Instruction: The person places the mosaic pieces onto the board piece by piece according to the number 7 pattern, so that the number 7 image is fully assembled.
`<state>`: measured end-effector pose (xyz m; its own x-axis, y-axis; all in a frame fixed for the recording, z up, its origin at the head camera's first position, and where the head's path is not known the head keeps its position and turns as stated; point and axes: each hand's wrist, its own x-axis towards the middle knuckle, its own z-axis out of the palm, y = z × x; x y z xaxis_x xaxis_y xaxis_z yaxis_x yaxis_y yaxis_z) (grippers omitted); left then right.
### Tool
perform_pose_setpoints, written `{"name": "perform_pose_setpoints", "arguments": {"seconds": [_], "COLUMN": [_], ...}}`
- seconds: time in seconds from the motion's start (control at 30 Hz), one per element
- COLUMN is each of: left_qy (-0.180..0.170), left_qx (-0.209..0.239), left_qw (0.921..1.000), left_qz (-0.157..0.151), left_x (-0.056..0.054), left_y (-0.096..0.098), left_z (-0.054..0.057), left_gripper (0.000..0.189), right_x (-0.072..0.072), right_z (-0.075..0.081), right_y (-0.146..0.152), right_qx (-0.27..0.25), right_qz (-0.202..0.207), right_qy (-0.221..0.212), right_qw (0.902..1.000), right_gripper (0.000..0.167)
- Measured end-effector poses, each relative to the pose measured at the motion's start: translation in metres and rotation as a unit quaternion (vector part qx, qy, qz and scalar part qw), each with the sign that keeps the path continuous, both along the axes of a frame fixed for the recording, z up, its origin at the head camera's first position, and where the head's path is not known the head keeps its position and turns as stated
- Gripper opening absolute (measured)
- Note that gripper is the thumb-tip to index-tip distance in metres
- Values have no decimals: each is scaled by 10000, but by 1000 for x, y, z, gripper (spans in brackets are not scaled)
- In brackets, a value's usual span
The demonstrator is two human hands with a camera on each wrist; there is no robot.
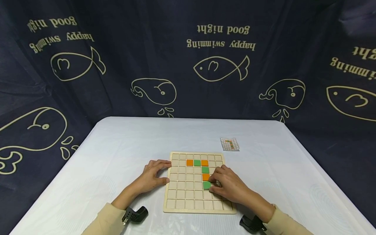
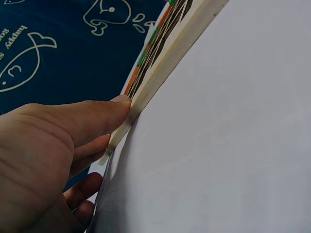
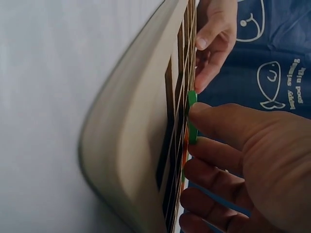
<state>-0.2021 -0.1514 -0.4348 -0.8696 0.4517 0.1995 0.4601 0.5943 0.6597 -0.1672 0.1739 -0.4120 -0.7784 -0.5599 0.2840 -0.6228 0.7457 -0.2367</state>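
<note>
A square wooden grid board (image 1: 195, 211) lies on the white table, with several orange and green square tiles in its cells. My left hand (image 1: 153, 175) touches the board's left edge with extended thumb and fingertips; the left wrist view shows the thumb (image 2: 104, 116) against that edge. My right hand (image 1: 230, 183) is over the board's right part and pinches a green tile (image 3: 192, 121) between thumb and index finger. In the head view this green tile (image 1: 207, 185) sits just below an orange tile (image 1: 206, 177), slightly tilted over its cell.
A small printed pattern card (image 1: 230, 144) lies beyond the board's far right corner. Black wrist devices (image 1: 135, 214) are on both forearms. A dark blue cloth (image 1: 164, 58) with fish and whale drawings hangs behind the white table (image 1: 132, 137).
</note>
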Motion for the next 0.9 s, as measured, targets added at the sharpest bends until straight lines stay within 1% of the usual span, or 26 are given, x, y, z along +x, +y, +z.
{"name": "perform_pose_setpoints", "arguments": {"seconds": [0.17, 0.37, 0.63, 0.77, 0.9], "left_qy": [65, 7, 47, 91, 60], "left_qx": [19, 101, 81, 62, 65], "left_qw": [10000, 9999, 9999, 9999, 10000], "left_qz": [-25, -17, -35, -42, -39], "left_x": [0, 0, 0, -1, 0], "left_y": [0, 0, 0, 0, 0], "left_z": [-1, -1, -1, -1, -1], "left_gripper": [52, 52, 51, 50, 51], "right_x": [0, 0, -1, -1, -1], "right_z": [0, -1, 0, -1, -1], "right_y": [0, -1, -1, -1, -1], "right_qx": [-42, -60, -55, -15, -21], "right_qz": [90, 46, 77, 2, -76], "right_qy": [80, 229, 98, 111, 136], "right_qw": [9999, 9997, 9999, 9999, 9999], "right_gripper": [19, 20, 20, 22, 23]}}
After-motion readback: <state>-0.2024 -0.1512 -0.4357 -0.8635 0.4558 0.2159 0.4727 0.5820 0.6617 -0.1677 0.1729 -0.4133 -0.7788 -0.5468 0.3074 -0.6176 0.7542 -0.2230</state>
